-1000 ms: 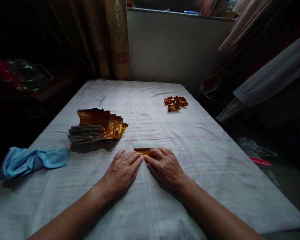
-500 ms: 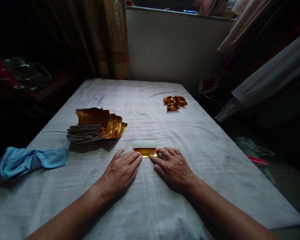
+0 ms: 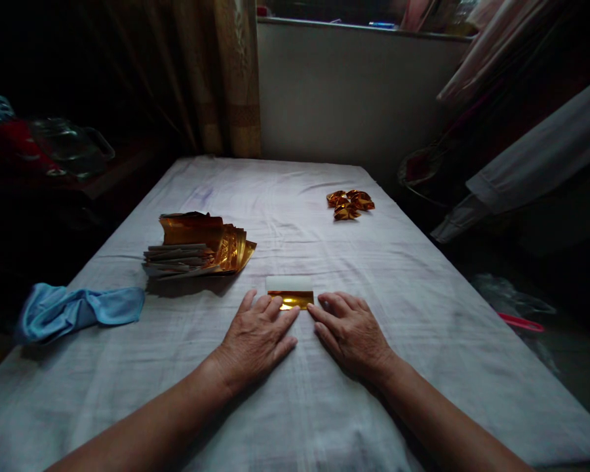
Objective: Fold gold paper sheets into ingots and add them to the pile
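Observation:
A small sheet of gold foil paper (image 3: 297, 299) lies flat in front of me, folded along its near side, with a pale strip along its far side. My left hand (image 3: 258, 334) rests palm down, fingers spread, with fingertips on the sheet's near left part. My right hand (image 3: 349, 331) lies at its near right corner, the index fingertip touching the edge and the other fingers loosely bent. Further left is a fanned stack of gold foil paper (image 3: 196, 242). Several folded gold foil pieces (image 3: 349, 204) sit together at the back right.
A white cloth (image 3: 295, 406) with creases covers the table. A blue cloth (image 3: 86, 311) is crumpled at the left edge. Beyond that side stands a glass jug (image 3: 71, 147). White fabric (image 3: 531, 157) hangs at the right, above a pink-red object (image 3: 521, 322) and clear plastic.
My left hand has spread its fingers, its index fingertip moving right along the sheet's near edge. My right hand stays nearly in place at the corner. The whole view has shifted slightly.

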A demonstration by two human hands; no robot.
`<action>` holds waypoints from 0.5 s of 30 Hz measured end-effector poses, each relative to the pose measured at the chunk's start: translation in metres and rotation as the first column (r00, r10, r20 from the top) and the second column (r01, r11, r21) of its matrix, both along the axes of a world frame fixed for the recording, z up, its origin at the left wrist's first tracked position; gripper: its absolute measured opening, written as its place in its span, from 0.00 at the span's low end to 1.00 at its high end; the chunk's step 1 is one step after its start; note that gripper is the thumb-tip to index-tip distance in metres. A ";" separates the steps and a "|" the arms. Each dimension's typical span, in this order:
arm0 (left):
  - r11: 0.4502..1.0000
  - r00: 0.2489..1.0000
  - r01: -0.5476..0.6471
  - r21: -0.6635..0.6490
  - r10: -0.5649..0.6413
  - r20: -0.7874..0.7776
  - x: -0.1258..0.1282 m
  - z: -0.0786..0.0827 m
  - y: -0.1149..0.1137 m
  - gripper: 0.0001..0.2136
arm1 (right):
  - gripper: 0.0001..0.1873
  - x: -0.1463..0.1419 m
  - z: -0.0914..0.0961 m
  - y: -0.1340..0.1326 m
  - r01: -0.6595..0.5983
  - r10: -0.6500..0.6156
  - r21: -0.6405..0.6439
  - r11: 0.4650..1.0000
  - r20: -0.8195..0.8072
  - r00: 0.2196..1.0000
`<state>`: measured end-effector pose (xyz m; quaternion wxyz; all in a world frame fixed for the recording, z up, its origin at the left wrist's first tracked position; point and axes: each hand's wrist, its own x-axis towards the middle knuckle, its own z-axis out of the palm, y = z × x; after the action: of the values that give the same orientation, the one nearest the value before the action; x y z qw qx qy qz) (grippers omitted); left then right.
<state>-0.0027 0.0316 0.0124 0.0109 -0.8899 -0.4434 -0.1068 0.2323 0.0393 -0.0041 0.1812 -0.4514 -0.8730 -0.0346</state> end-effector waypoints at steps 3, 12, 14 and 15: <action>0.999 0.999 -0.035 0.009 0.035 -0.035 0.007 0.002 -0.001 0.20 | 0.17 0.000 -0.001 0.000 0.009 -0.009 -0.006 1.000 -0.002 1.000; 0.993 1.000 0.010 0.117 -0.008 -0.017 -0.024 -0.007 -0.006 0.18 | 0.16 0.000 -0.001 0.000 0.016 -0.016 0.001 1.000 -0.010 1.000; 0.992 1.000 0.004 0.128 -0.003 -0.013 -0.029 -0.008 -0.008 0.18 | 0.16 0.001 -0.002 0.000 0.009 -0.009 0.000 1.000 -0.011 1.000; 0.992 1.000 0.000 0.128 0.001 -0.013 -0.030 -0.009 -0.009 0.18 | 0.16 0.001 -0.002 0.000 0.006 -0.006 0.000 1.000 -0.010 1.000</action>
<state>-0.0331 0.0228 0.0035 0.0709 -0.8879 -0.4357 -0.1294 0.2329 0.0398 -0.0057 0.1855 -0.4539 -0.8709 -0.0329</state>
